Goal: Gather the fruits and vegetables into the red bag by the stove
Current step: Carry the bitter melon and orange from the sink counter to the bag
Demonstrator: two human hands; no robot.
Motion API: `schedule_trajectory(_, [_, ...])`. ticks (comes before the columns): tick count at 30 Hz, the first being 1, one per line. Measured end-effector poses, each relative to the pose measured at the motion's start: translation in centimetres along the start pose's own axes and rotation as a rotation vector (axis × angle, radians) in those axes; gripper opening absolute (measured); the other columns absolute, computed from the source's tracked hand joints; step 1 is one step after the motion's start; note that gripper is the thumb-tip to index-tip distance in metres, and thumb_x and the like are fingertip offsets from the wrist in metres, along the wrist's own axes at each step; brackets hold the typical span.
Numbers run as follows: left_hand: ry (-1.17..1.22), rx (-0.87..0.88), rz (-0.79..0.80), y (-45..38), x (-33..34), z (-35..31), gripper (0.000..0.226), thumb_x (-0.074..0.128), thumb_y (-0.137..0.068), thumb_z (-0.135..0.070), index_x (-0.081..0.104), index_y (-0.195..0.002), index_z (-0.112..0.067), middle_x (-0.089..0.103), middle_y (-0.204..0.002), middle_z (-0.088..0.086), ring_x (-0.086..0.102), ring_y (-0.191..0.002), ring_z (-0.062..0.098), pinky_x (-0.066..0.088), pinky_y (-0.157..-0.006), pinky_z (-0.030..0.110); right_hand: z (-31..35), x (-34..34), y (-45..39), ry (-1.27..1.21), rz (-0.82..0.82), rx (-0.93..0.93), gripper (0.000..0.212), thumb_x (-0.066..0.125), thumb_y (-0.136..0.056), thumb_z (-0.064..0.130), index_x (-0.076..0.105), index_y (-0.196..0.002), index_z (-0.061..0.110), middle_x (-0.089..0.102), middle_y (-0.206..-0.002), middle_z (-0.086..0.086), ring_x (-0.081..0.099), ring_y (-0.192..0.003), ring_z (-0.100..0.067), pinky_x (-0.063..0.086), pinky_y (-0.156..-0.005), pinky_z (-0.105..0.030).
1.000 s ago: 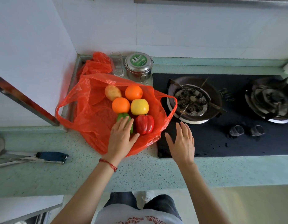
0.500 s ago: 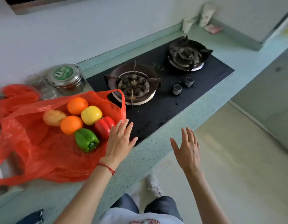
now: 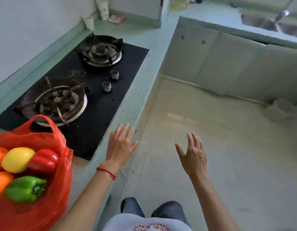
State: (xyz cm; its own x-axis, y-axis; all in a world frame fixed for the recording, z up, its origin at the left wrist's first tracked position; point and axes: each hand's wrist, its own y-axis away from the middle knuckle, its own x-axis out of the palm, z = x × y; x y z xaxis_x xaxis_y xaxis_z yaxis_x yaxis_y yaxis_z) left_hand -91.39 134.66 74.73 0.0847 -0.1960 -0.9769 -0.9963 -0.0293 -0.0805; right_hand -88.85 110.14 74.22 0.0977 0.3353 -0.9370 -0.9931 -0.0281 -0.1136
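My left hand (image 3: 120, 147) released above the bench (image 3: 127, 104) edge, my right hand (image 3: 193, 155) released over the floor (image 3: 211, 147), peppers and fruit in the bag (image 3: 36, 214) beside the stove (image 3: 97, 100)

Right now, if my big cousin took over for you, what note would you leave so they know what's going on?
Left hand: open, fingers spread over the counter edge, holding nothing.
Right hand: open, out over the floor, holding nothing.
Red bag: on the counter beside the stove, mouth open.
In it: yellow fruit, red pepper, green pepper, and two oranges at the picture's left edge.
Done: everything seen here is bagged.
Left: look round the rest of the kitchen for stray produce; none shows on this stretch.
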Motion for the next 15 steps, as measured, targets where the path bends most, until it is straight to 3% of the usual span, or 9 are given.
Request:
schedule_trajectory(5, [-0.006,0.173,-0.019,-2.6,1.0,-6.2,0.055,0.056,-0.073,-0.039,0.061,-0.114,-0.004,0.064,-0.118,0.019,0.061,-0.107,0.039,0.049,-0.084,0.052,-5.4,-2.7,1.6,0.029,-0.066,0.152,0.059,0.066,-0.082,0.034,0.05,-0.126,-0.002,0.054,-0.129,-0.024,0.05,-0.121,-0.04,0.047,-0.09,-0.049])
schedule_trajectory(8, [0.004,0.265,-0.008,-3.7,1.4,-10.5,0.055,0.051,-0.075,-0.042,0.061,-0.114,-0.005,0.064,-0.117,0.017,0.061,-0.106,0.037,0.051,-0.082,0.051,-8.8,-4.5,2.9,0.034,-0.105,0.241,0.06,0.066,-0.082,0.035,0.05,-0.126,-0.002,0.054,-0.129,-0.024,0.05,-0.12,-0.04,0.046,-0.091,-0.05])
schedule_trajectory(10, [0.005,0.326,-0.004,-4.2,1.8,-13.3,0.055,0.046,-0.078,-0.044,0.061,-0.114,-0.006,0.065,-0.117,0.016,0.062,-0.107,0.036,0.051,-0.082,0.05,-11.1,-5.6,3.7,0.038,-0.134,0.302,0.06,0.061,-0.084,0.039,0.05,-0.126,-0.002,0.055,-0.128,-0.024,0.051,-0.12,-0.039,0.046,-0.091,-0.05])
schedule_trajectory(15, [0.043,0.457,0.01,-5.2,2.9,-19.9,0.058,0.078,-0.068,-0.031,0.061,-0.115,-0.003,0.064,-0.117,0.019,0.06,-0.108,0.039,0.049,-0.083,0.054,-16.2,-8.0,6.0,0.058,-0.17,0.43,0.069,0.035,-0.084,0.052,0.052,-0.123,-0.003,0.058,-0.123,-0.024,0.055,-0.115,-0.038,0.048,-0.089,-0.049])
